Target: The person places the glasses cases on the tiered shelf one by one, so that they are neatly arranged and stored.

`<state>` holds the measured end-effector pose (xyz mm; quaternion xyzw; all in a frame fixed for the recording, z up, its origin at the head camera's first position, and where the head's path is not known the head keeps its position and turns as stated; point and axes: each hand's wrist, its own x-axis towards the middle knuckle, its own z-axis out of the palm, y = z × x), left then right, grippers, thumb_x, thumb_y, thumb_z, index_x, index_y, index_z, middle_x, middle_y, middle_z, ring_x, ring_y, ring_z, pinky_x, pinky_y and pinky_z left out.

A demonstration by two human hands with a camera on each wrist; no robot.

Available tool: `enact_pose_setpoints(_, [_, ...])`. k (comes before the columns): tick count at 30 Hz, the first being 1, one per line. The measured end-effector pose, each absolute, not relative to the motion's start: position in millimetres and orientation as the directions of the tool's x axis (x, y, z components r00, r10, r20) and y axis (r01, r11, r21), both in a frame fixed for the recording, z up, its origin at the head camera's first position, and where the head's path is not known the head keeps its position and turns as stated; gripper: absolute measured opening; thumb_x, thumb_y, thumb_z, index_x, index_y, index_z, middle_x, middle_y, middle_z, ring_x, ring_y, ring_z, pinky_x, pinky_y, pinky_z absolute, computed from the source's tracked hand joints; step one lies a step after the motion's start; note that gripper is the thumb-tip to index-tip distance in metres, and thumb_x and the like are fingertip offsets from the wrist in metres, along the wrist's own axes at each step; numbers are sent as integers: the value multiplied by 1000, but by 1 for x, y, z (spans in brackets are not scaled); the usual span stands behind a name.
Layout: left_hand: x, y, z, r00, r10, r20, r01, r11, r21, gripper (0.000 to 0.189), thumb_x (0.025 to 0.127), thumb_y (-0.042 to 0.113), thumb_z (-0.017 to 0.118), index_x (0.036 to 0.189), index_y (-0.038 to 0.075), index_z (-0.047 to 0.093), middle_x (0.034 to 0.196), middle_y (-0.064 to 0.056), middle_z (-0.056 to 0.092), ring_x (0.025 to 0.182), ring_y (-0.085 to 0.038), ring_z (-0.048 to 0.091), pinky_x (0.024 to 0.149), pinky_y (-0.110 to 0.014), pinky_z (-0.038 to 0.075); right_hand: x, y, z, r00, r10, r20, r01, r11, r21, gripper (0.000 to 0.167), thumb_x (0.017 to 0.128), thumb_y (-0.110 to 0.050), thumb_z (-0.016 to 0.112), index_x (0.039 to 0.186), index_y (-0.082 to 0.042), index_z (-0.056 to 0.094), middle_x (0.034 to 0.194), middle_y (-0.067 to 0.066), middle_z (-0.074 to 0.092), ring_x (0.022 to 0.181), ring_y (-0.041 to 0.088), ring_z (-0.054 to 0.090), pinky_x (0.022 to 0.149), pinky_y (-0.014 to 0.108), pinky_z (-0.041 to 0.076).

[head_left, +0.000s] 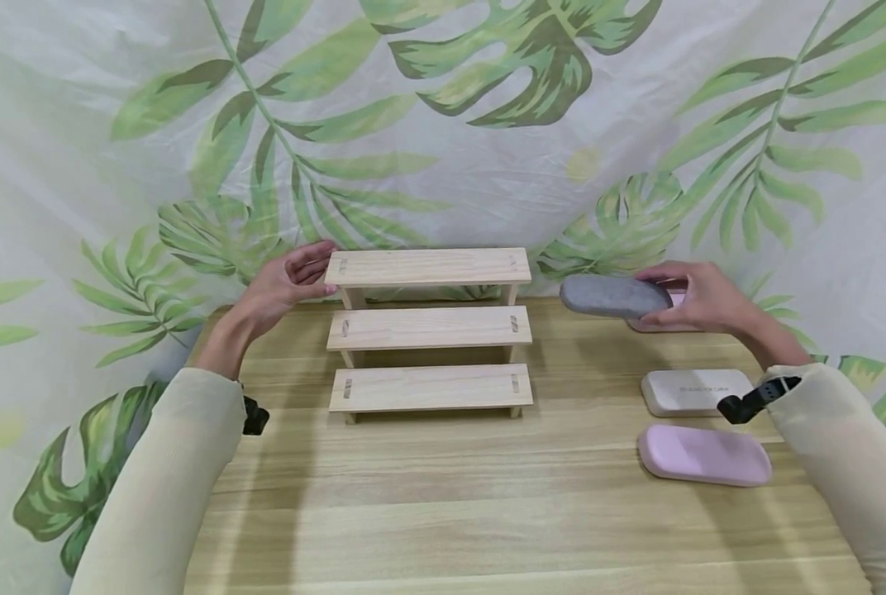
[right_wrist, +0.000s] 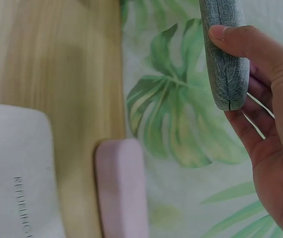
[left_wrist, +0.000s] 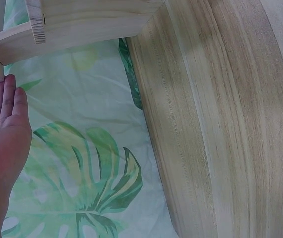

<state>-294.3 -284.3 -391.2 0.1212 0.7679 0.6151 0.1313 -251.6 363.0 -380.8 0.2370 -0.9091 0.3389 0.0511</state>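
A light wooden three-tier display stand (head_left: pixel 430 388) stands at the back middle of the table. At the left end of its top tier is my left hand (head_left: pixel 283 285), its fingertips touching the wood; in the left wrist view the fingers of that hand (left_wrist: pixel 5 119) look nearly straight, with the palm showing. My right hand (head_left: pixel 703 302) holds a grey fabric-covered glasses case (head_left: pixel 612 296) by one end, raised to the right of the stand. From the right wrist view, the thumb lies on one face of the grey case (right_wrist: pixel 226 64) and the fingers on the other.
Along the table's right side lie a white glasses case (head_left: pixel 692 392) with lettering and a pink glasses case (head_left: pixel 705 455) nearer the front. Another pale pink case (right_wrist: pixel 121 188) lies by the back edge, partly behind my right hand. A leaf-patterned cloth (head_left: pixel 480 190) hangs behind the table.
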Motion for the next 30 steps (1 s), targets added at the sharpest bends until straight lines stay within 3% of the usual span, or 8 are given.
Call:
enact_pose_setpoints(15, [-294,-284,-391,-935,349,-66,25,250,968,83,98,13,79,167,17,34,172,-7,34,159,-25,31,119,-25,45,-253,340,-343,-887,-386,253,-461,708,-535,60,72,-12,98,128,-11,78,121,12,77,102,-13,60,90,4,47])
enact_pose_setpoints(30, [-295,-285,-391,-934,351,-59,30,244,969,82,98,14,79,167,17,35,172,-7,34,159,-25,32,113,-20,48,-263,319,-326,-869,-420,264,-495,709,-503,61,71,-18,100,128,-14,78,123,9,77,103,-6,63,90,7,49])
